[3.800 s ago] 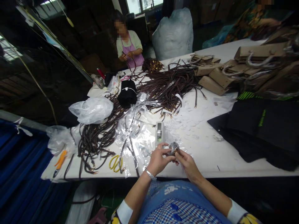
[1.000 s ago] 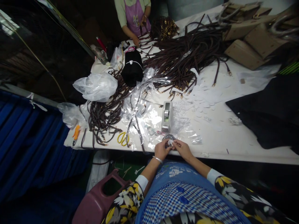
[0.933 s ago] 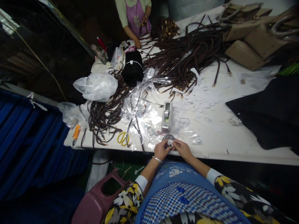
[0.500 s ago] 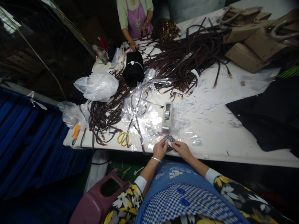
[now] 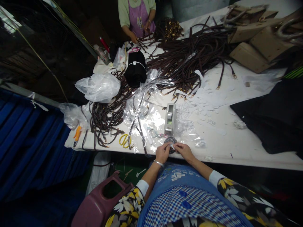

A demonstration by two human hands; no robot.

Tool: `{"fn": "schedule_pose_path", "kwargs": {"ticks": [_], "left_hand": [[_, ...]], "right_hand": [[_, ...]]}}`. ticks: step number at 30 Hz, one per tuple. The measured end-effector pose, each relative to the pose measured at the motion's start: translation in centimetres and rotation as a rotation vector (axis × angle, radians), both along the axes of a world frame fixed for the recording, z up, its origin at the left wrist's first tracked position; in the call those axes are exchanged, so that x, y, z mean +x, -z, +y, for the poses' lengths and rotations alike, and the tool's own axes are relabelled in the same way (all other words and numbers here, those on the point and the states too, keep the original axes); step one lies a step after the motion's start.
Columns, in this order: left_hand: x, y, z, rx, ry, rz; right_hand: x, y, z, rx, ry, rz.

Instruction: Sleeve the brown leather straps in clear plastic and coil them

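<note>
At the table's near edge lies a coiled dark strap (image 5: pixel 170 139), with both my hands over it. My left hand (image 5: pixel 163 152) is closed, its fingertips pinching a small white paper piece (image 5: pixel 171 145) above the coil. From the other side my right hand (image 5: pixel 184 151) pinches the same white piece between thumb and finger. Just beyond the coil stands a grey tape dispenser (image 5: pixel 169 118). Clear plastic bags (image 5: pixel 193 135) lie to its right, and yellow-handled scissors (image 5: pixel 124 141) rest to the left.
Dark straps with gold clips (image 5: pixel 187 63) cover the back of the table (image 5: pixel 213 151). A black roll (image 5: pixel 136 69), a white plastic bag (image 5: pixel 98 88) and orange-handled snips (image 5: pixel 77 133) are on the left. Tan bags (image 5: pixel 258 47) stand at right. A person (image 5: pixel 137 19) works opposite; a stool (image 5: pixel 97 201) stands below.
My hands stay over the coil, fingers shifting slightly on the white piece. Across the table, the other person's hand has drawn back from the black roll toward the straps.
</note>
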State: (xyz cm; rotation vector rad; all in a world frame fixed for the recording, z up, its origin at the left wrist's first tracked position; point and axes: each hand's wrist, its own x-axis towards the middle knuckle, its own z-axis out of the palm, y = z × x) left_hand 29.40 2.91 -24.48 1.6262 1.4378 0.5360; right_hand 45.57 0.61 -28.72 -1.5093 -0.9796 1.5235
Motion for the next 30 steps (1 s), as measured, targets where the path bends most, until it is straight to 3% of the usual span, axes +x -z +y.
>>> {"fn": "schedule_pose_path", "kwargs": {"ticks": [13, 21, 30], "left_hand": [[0.4, 1.4, 0.8, -0.086, -0.036, -0.021], [0.3, 1.9, 1.2, -0.116, -0.067, -0.043], [0.4, 1.7, 1.5, -0.144, -0.108, -0.048]], "right_hand": [[-0.1, 0.1, -0.3, 0.076, -0.023, -0.050], [0.0, 0.3, -0.3, 0.272, -0.070, -0.342], [1.2, -1.3, 1.5, 0.558, -0.428, -0.621]]}}
